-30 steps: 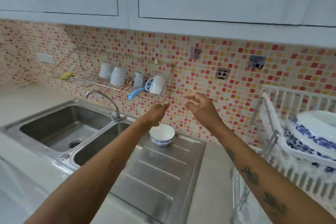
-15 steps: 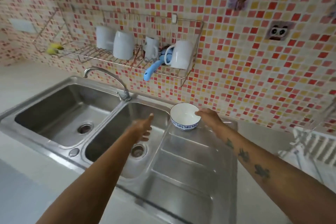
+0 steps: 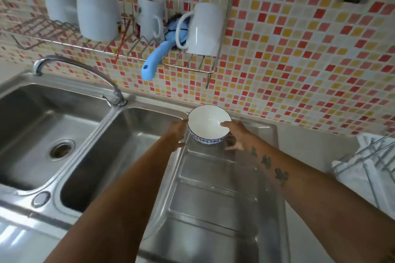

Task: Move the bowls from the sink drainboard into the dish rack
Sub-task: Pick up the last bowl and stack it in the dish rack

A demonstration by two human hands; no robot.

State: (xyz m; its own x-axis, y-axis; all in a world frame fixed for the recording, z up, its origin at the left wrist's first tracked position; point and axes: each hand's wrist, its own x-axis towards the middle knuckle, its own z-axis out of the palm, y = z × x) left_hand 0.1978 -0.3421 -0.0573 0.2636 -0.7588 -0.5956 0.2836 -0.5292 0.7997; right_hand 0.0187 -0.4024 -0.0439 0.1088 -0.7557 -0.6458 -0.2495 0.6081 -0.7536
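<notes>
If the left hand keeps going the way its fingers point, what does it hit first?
The left hand points up and right, with its fingertips at the near-left side of the bowl on the drainboard. It would meet the bowl's outer wall first; contact may already exist, but depth is unclear.

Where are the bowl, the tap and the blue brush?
bowl [image 3: 208, 123]: head view, on its white inside.
tap [image 3: 85, 68]: head view, on the curved spout.
blue brush [image 3: 152, 62]: head view, on the handle hanging below the wall rack.
</notes>
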